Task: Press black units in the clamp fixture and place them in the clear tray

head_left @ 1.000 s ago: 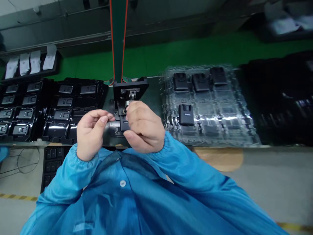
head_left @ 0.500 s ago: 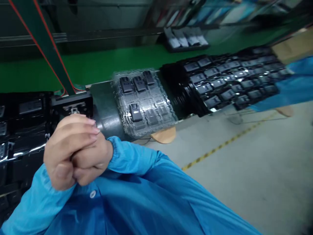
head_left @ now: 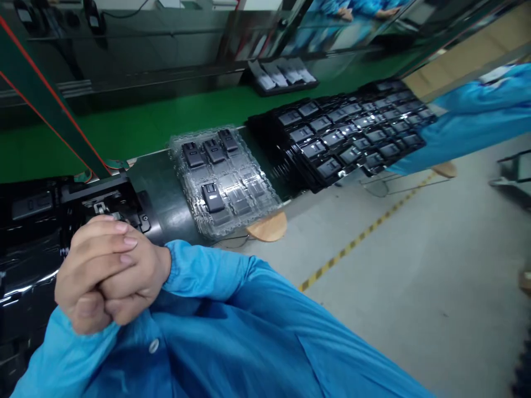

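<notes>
My hands are clasped together in front of my blue smock, at the lower left. The fingers of my left hand (head_left: 85,265) are wrapped over my right hand (head_left: 141,276), which is closed like a fist beneath them. No object shows in either hand. Just beyond them sits a black metal fixture (head_left: 102,193) with a small silver clamp. Farther right lies a stack of clear plastic trays (head_left: 237,202). Several black battery-like devices (head_left: 213,197) rest in its pockets, three along the back and one at front left.
Stacked black trays (head_left: 305,132) with dark parts fill the bench to the right. Another person's blue sleeve (head_left: 468,121) is beyond them. More black trays (head_left: 29,260) stand at left. A black bin (head_left: 282,85) holds pale packets. A round wooden stool (head_left: 269,228) is under the bench edge.
The view has swung so that the bench and my hands appear farther left and slightly lower. My hands stay clasped; the devices keep their places in the clear tray.
</notes>
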Motion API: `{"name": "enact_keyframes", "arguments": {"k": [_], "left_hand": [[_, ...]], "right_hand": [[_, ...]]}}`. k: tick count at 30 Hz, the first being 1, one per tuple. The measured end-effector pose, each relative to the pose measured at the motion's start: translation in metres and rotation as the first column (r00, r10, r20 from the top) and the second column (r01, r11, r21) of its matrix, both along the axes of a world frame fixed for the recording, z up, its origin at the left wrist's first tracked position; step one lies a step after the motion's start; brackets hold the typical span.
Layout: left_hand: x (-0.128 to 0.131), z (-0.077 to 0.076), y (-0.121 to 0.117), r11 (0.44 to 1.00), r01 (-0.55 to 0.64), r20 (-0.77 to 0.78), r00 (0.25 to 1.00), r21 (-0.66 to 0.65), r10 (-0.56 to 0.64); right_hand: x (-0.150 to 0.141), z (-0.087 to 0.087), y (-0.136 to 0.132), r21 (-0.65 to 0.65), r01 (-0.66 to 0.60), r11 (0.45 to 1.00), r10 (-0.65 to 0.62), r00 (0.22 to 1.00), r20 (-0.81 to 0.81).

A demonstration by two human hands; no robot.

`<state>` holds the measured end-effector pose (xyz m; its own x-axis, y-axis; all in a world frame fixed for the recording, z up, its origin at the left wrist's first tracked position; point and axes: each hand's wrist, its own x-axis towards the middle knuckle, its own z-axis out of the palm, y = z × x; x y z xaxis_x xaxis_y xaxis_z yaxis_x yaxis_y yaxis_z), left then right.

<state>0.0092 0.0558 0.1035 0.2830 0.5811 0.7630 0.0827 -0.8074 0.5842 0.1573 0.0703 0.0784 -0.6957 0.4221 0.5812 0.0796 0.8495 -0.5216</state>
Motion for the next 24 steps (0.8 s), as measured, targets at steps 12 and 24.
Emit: {"name": "enact_keyframes", "arguments": {"k": [12,24], "left_hand": [[-0.001,-0.017,-0.035,0.631,-0.575,0.017,0.732,-0.522,0.681],[-0.016,-0.084,-0.02,0.386,-0.664,-0.646,0.738,-0.641,0.195]], "right_hand": [[0.004,0.061,0.009,0.086,0.276,0.957,-0.261,0.953,-0.154],[0.014,0.085,0.089,-0.341,0.649,0.68,-0.686,0.727,0.017]]}}
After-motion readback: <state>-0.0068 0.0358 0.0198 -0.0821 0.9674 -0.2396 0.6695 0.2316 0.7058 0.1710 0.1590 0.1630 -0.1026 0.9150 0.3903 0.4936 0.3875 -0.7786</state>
